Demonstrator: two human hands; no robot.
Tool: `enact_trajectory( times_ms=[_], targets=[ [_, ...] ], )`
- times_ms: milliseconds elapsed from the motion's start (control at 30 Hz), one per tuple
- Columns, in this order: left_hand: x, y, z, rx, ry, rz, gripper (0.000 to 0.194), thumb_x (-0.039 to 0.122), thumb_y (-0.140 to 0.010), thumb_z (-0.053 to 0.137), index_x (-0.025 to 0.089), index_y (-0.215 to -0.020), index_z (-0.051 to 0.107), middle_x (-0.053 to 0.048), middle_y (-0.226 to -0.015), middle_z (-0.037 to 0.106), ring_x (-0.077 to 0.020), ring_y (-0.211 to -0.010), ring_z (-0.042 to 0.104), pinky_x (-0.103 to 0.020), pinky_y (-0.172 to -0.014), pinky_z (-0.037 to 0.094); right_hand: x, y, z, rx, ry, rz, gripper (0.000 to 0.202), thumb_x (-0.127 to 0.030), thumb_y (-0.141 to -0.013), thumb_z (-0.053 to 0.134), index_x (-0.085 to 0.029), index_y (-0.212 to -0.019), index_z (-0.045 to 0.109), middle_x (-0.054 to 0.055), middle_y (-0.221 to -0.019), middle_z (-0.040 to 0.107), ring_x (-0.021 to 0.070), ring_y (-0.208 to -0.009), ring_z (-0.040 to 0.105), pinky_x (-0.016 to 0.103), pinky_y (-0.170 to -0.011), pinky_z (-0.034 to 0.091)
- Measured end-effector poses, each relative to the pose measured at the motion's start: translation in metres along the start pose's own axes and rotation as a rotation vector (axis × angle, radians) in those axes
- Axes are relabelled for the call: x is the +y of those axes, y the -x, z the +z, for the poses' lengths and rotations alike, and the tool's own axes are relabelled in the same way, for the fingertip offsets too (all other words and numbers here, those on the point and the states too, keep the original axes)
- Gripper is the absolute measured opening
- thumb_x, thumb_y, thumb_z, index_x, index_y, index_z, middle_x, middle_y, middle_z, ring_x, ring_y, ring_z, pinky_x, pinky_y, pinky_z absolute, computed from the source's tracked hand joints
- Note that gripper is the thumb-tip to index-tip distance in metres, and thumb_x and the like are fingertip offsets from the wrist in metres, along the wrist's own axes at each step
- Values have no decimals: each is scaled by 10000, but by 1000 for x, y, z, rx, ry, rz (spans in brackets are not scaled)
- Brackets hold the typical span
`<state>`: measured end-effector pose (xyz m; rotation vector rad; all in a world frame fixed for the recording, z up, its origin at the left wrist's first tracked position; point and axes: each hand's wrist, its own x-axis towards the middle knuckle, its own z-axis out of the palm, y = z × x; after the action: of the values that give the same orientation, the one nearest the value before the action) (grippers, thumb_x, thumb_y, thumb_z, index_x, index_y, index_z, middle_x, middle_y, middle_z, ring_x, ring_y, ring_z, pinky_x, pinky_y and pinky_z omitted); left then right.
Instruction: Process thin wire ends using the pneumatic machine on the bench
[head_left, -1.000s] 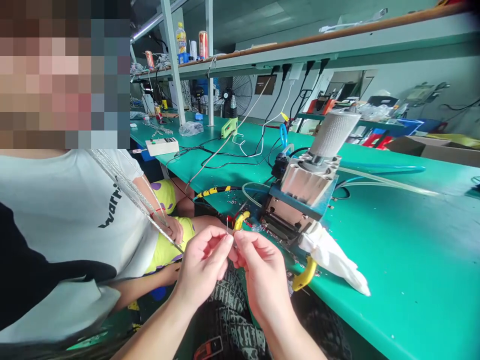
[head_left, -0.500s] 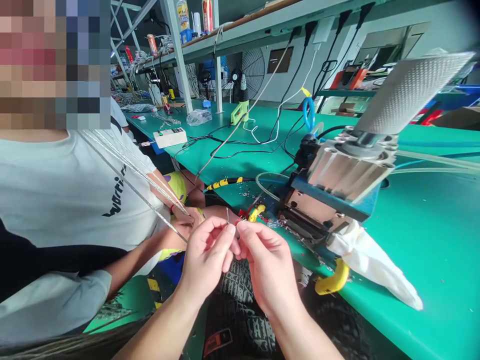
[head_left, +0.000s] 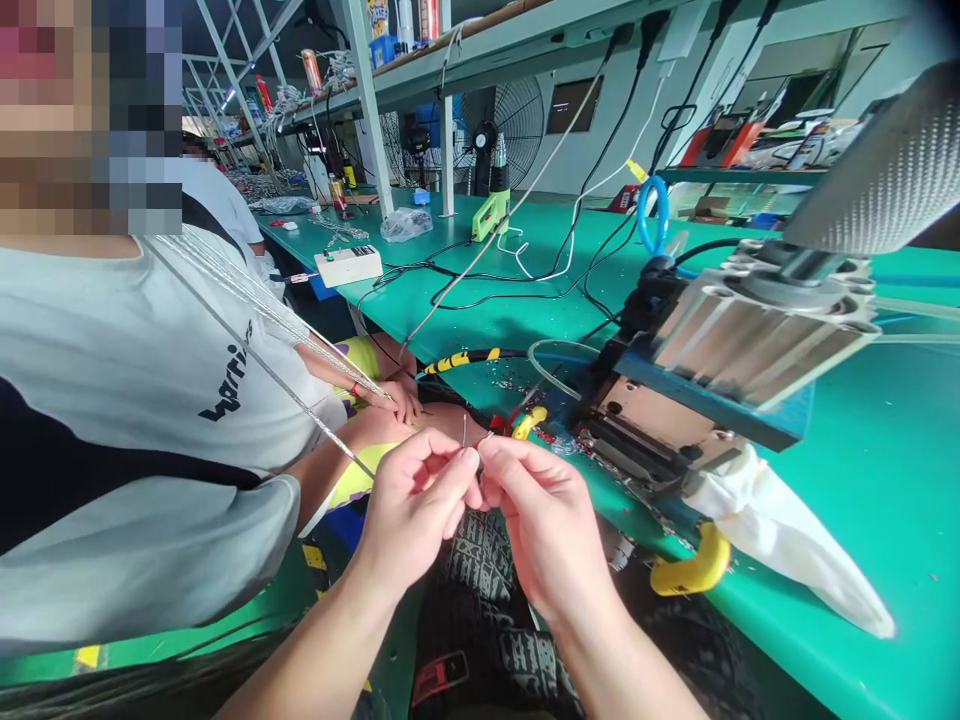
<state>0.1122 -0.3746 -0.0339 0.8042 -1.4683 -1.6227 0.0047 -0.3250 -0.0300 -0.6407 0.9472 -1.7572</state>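
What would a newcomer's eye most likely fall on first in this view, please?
Probably the left hand and right hand at bottom centre, pinching a thin wire between their fingertips. Just right of them, a metal press sits at the edge of the green bench, and a co-worker fills the left side.

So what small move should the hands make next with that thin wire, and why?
Probably carry the thin wire right, toward the machine. Left hand and right hand pinch it together, its ends standing free above the fingertips, short of the machine's front.
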Motion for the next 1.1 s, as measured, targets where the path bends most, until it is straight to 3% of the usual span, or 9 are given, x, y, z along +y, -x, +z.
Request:
enact_trajectory(
  times_ms=[567, 1100],
  targets=[
    [7, -3, 1, -56, -46, 12, 250, 354, -896, 606, 152, -757, 555, 22, -598, 617, -13, -377, 410, -150, -377, 284, -5, 0, 1, 9, -25, -14, 190, -279, -810, 678, -156, -666, 681, -32, -506, 501, 60, -512, 456, 216, -545, 376],
    [4, -1, 12, 12, -20, 4, 250, 369, -885, 610, 161, -761, 550, 29, -570, 613, -16, -355, 389, -157, -372, 269, -5, 3, -5, 78, -32, 3, 179, -304, -772, 715, -139, -709, 688, -27, -512, 524, 72, -540, 465, 231, -593, 387]
  ],
)
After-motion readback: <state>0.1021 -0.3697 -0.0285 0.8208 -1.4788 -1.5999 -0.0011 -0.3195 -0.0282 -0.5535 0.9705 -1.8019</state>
